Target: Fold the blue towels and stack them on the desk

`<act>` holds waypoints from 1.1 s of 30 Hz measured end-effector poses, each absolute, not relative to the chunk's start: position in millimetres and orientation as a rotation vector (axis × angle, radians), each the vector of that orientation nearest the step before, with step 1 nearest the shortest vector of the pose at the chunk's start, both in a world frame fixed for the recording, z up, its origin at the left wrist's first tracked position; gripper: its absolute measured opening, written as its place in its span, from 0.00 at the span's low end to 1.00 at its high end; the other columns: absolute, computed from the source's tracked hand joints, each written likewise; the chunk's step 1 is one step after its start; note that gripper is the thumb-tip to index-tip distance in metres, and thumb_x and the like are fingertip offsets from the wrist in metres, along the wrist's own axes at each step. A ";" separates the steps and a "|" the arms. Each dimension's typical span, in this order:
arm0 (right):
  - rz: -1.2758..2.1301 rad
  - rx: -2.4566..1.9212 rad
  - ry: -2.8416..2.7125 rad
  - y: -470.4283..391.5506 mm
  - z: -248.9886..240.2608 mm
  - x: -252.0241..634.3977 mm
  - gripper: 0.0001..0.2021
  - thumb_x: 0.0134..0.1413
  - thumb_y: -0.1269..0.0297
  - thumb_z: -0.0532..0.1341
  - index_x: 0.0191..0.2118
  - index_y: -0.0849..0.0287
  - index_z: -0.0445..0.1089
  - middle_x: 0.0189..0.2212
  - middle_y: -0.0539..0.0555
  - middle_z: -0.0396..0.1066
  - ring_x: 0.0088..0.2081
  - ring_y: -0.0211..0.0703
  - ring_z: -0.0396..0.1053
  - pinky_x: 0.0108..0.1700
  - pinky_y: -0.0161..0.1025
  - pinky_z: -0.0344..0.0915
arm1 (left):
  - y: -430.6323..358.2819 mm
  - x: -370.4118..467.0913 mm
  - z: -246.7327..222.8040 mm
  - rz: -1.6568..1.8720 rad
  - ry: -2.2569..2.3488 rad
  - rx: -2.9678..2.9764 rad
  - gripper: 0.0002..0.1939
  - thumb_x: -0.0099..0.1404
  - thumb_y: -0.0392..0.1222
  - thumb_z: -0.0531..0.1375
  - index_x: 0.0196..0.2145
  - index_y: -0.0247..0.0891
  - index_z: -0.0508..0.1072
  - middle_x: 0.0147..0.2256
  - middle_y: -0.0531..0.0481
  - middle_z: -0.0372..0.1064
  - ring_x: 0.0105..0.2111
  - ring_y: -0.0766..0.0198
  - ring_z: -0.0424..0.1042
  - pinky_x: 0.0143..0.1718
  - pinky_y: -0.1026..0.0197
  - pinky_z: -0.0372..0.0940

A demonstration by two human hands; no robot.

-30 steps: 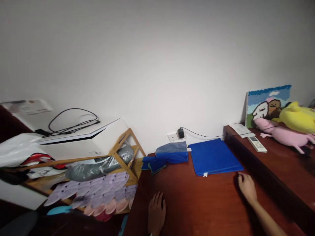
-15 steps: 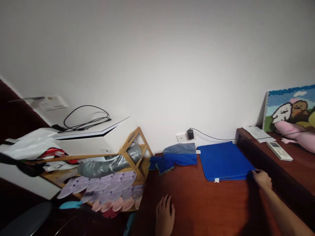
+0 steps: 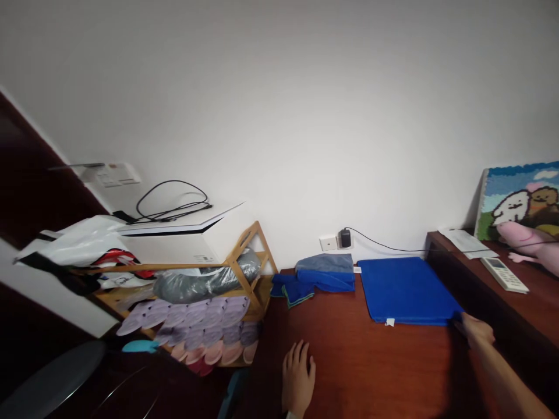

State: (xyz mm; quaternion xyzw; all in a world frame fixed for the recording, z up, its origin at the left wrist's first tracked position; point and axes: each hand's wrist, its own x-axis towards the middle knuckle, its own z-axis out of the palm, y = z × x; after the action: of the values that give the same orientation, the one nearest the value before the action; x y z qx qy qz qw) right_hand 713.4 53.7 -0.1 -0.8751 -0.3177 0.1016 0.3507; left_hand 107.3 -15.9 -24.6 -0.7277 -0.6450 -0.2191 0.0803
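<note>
A folded blue cloth (image 3: 406,291) lies flat as a rough square on the brown table (image 3: 349,361), with a small white tag at its front edge. My right hand (image 3: 478,330) pinches its near right corner, the fingertips partly hidden. Palm down on the tabletop, my left hand (image 3: 299,375) rests with fingers spread, holding nothing and apart from any cloth. Left of the folded cloth, a crumpled blue and grey cloth (image 3: 325,272) sits by the wall, next to a smaller blue cloth with a green edge (image 3: 290,291).
A wooden rack (image 3: 244,267) on the left carries a white box (image 3: 174,241) and rows of lilac and pink slippers (image 3: 196,314). A raised brown surface (image 3: 519,308) on the right holds a remote control (image 3: 504,274), papers and a pink plush toy (image 3: 530,244). A black charger (image 3: 345,237) is plugged in.
The view has swung slightly left, so most things sit farther right in the picture. My right hand stays at the folded cloth's corner, and my left hand still rests on the table.
</note>
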 end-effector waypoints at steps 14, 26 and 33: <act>0.278 -1.900 -1.367 107.6 42.0 567.2 0.20 0.54 0.54 0.53 0.42 0.53 0.79 0.47 0.70 0.77 0.58 0.67 0.72 0.62 0.62 0.67 | -27.6 117.8 -18.9 -0.695 -2.145 -2.196 0.25 0.71 0.37 0.53 0.62 0.45 0.76 0.65 0.46 0.72 0.67 0.48 0.66 0.69 0.39 0.60; 0.470 -1.938 -2.054 178.5 58.5 368.5 0.14 0.56 0.67 0.60 0.42 0.59 0.82 0.47 0.64 0.80 0.48 0.54 0.79 0.54 0.48 0.71 | -31.6 121.1 -26.5 -0.897 -2.217 -2.182 0.25 0.70 0.39 0.55 0.62 0.45 0.76 0.65 0.45 0.71 0.67 0.44 0.64 0.71 0.34 0.57; 0.234 -1.631 -2.118 186.1 178.0 345.9 0.22 0.64 0.71 0.52 0.55 0.63 0.78 0.53 0.64 0.77 0.56 0.51 0.74 0.63 0.47 0.66 | -32.4 121.8 -27.0 -0.934 -2.208 -2.189 0.24 0.72 0.41 0.54 0.62 0.44 0.76 0.65 0.44 0.71 0.67 0.43 0.63 0.71 0.34 0.55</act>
State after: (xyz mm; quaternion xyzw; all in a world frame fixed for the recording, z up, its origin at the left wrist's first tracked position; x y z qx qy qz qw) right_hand 345.9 186.1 178.0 -0.5919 -0.7687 0.0848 0.2270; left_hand 121.8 -32.4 -27.0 -0.6733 -0.6792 -0.2874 -0.0521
